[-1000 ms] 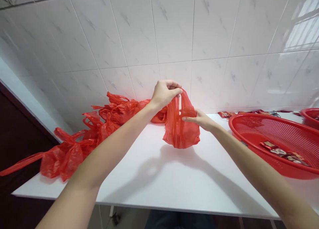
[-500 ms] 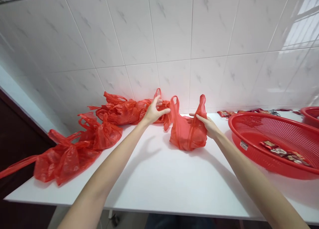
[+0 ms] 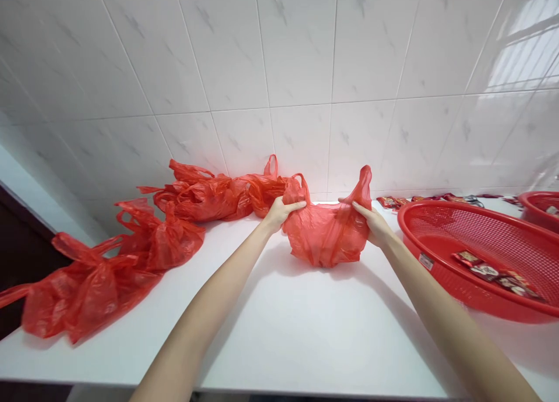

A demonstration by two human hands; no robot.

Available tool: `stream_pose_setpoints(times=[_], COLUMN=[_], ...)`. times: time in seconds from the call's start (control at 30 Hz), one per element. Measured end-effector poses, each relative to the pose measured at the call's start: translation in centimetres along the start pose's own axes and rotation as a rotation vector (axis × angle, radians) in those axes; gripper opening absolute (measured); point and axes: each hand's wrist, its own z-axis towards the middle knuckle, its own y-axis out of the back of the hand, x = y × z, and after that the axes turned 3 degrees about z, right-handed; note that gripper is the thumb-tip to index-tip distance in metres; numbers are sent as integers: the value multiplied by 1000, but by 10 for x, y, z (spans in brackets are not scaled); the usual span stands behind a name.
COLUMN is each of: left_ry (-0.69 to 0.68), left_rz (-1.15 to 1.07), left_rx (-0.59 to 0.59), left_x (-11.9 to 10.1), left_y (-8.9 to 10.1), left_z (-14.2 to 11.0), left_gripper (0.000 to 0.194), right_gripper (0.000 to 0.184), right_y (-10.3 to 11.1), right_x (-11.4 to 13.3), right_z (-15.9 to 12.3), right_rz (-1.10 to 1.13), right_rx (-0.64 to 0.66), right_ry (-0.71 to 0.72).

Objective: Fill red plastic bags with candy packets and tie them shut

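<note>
A thin red bag (image 3: pixel 327 242) is in the middle, between the two hands and over the white table (image 3: pixel 323 338). Its two loops poke up, one on each side, and its top edge dips down between them. The left hand (image 3: pixel 278 213) pinches the bag's left side, with its thumb in front. The right hand (image 3: pixel 378 224) pinches the other side, just under the tall loop, with its thumb in front too. The bag is floppy, so holding both sides seems to keep it upright and spread wide, and it would likely sag if one side was let go. So the bag lies to the right of the left hand and to the left of the right hand, touching both. Its bottom hangs lower than the fingers, but it is hard to tell if it touches the table. Just behind and to the left, a heap of red bags (image 3: pixel 198 199) sits by the tiled wall (image 3: pixel 301 58). More red bags (image 3: pixel 98 291) lie nearer on the left, maybe pushed aside to leave room in the middle. On the right is a big red basket (image 3: pixel 430 247) with little packets (image 3: pixel 484 270) in it, near the right arm, perhaps for easy reach. Other small packets (image 3: pixel 393 203) lie behind it along the wall, and a second red basket (image 3: pixel 530 203) peeks in at the far right.
</note>
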Motion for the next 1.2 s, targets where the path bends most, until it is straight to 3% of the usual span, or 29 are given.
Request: stream_pose_setpoints(times=[0.13, 0.23, 0.4, 0.6, 0.7, 0.93, 1.2], left_ry=[-74, -119, -182, -390, -449, -415, -318], left_rz=[-82, -122, -89, 115, 161, 114, -67], left_rx=[-113, -141, -128, -342, -379, -330, -296], left_x=[-9, -19, -22, -12, -10, -15, -41], left_y=[12, 16, 10, 7, 4, 3, 29], left_z=[-2, -7, -13, -14, -14, -18, -26], left_gripper=[46, 43, 38, 26, 24, 27, 37], right_gripper=[28, 32, 57, 56, 55, 43, 42], right_y=[9, 4, -14, -10, -10, -29, -15], right_x=[-7, -8, -10, -23, -27, -24, -3], right_z=[16, 20, 17, 18, 14, 10, 19], right_rz=[80, 76, -7, -98, -169, -132, 53], right_rx=[-140, -98, 42, -9, 0, -71, -133], right_ry=[33, 28, 34, 195, 190, 124, 158])
